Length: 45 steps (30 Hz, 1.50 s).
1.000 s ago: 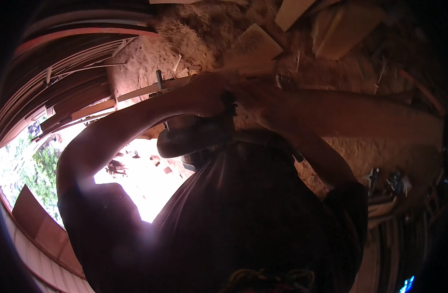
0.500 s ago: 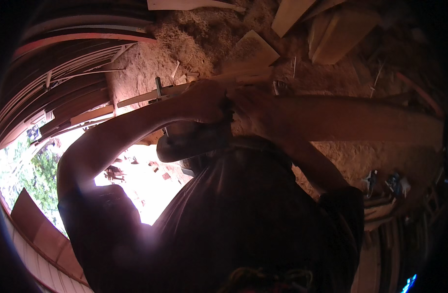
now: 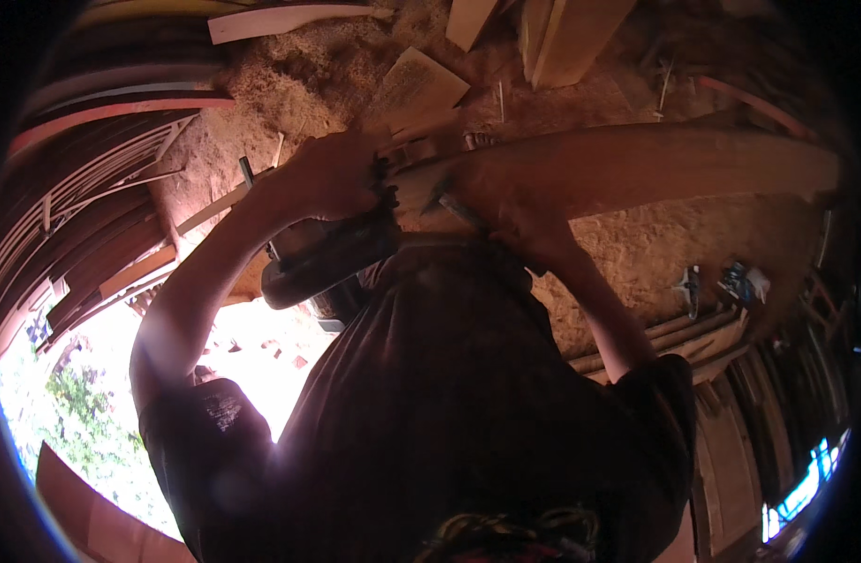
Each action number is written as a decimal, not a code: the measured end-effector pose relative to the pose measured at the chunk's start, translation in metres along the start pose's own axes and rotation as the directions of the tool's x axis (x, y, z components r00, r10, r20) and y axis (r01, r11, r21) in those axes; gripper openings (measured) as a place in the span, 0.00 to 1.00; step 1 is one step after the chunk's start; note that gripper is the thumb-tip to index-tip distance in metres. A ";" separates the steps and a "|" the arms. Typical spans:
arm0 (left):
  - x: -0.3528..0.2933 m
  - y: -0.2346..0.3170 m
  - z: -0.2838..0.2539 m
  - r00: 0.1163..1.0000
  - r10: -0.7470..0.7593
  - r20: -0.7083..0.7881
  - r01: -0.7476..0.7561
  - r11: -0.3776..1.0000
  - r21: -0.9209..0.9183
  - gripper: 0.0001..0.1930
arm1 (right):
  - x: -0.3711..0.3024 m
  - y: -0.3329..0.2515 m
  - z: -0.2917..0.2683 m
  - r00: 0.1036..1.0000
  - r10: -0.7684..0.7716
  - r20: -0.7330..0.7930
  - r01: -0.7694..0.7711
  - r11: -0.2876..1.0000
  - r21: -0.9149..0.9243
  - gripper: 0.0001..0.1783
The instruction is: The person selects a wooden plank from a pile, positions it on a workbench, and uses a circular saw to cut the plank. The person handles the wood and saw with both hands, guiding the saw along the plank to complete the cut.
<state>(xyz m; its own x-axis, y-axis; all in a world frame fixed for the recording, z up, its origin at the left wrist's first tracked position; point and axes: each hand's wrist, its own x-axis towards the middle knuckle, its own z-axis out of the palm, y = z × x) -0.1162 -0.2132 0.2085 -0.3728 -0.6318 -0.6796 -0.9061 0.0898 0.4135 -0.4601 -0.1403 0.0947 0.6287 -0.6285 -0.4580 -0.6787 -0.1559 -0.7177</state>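
A long wooden board (image 3: 655,174) stretches in front of me from the middle to the right. My left hand (image 3: 341,178) is at its left end, with curled fingers on a dark, jagged-edged thing that deep shadow keeps me from making out. Just below that hand lies a dark rounded body (image 3: 327,263), perhaps part of the same thing. Near the board's front edge, my right hand (image 3: 533,235) is closed around a slim tool (image 3: 460,210). The tool's greyish end points left toward the board; its kind is unclear.
An upright metal bar (image 3: 246,172) stands beyond my left forearm. Sawdust (image 3: 280,89) covers the ground, with a flat wooden piece (image 3: 421,89) and thick planks (image 3: 576,42) at the back. Stacked timber (image 3: 83,178) lines the left; small tools (image 3: 731,281) lie at right.
My right hand has moved right and nearer to me, away from my left hand, and the slim tool now shows in it. The whole view has shifted, so the scene sits farther left.
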 end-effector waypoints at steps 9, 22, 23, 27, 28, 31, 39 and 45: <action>-0.012 0.002 0.001 0.999 0.027 -0.016 -0.025 0.991 0.132 0.43 | -0.028 0.001 0.027 0.928 0.372 0.026 -0.369 0.908 0.200 0.24; -0.010 0.005 0.003 1.000 0.030 -0.007 -0.029 0.989 0.145 0.39 | -0.062 0.027 0.037 0.954 0.287 0.082 -0.274 0.951 -0.141 0.22; -0.010 0.001 0.005 1.000 0.013 0.007 -0.014 0.990 0.138 0.39 | -0.059 0.030 0.036 0.973 0.229 0.010 -0.224 0.958 -0.179 0.23; -0.007 0.006 0.002 0.995 -0.043 0.087 0.026 0.980 0.196 0.37 | -0.037 0.016 0.020 0.970 0.055 -0.237 -0.116 0.960 -0.254 0.23; -0.003 0.007 0.001 0.992 -0.050 0.112 0.023 0.973 0.231 0.36 | -0.029 -0.002 0.008 0.955 0.037 -0.294 -0.115 0.961 -0.252 0.23; -0.009 0.008 0.006 0.994 -0.092 0.065 0.082 0.986 0.149 0.36 | -0.004 -0.103 -0.034 0.940 -0.224 -0.258 0.282 0.936 0.213 0.21; 0.006 0.006 0.019 0.997 -0.073 -0.036 0.077 0.986 0.147 0.37 | 0.032 -0.189 -0.016 0.689 -0.720 -0.078 0.698 0.689 -0.194 0.36; 0.008 0.012 0.016 0.993 -0.089 -0.082 0.094 0.994 0.056 0.37 | 0.077 -0.202 0.016 0.795 -0.566 0.218 0.588 0.807 -0.050 0.34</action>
<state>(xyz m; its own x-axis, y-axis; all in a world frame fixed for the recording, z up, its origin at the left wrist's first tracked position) -0.1328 -0.2047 0.1981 -0.2726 -0.6982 -0.6620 -0.9468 0.0726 0.3134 -0.2688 -0.1448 0.1965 0.9666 -0.2459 -0.0726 -0.1975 -0.5333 -0.8226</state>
